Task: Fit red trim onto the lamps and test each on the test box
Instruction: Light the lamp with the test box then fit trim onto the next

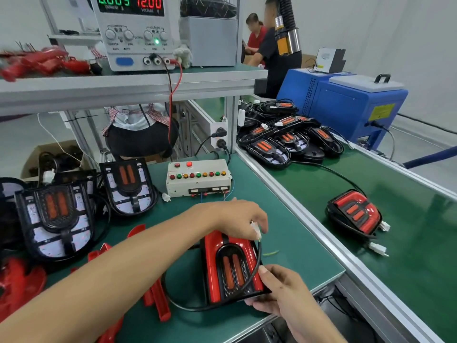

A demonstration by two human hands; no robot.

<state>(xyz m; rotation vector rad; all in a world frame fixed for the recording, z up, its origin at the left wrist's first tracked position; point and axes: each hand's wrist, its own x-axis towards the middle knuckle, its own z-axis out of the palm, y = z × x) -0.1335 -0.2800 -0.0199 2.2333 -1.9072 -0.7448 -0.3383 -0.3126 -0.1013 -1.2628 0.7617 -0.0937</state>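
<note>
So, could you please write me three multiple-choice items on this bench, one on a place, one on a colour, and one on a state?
1. Where does the test box stand?
A. on the green mat behind the held lamp
B. on the upper shelf
C. on the conveyor

2. What colour is the trim on the lamp being held?
A. blue
B. red
C. white

3. What is the left hand doing?
A. lying flat on the mat
B. pressing a box button
C. pinching the white connector

Answers: 1 A, the box sits on the mat beyond the hands. 2 B, red trim frames its black centre. 3 C, its fingertips close on the connector, while the right hand grips the lamp's near edge.
</note>
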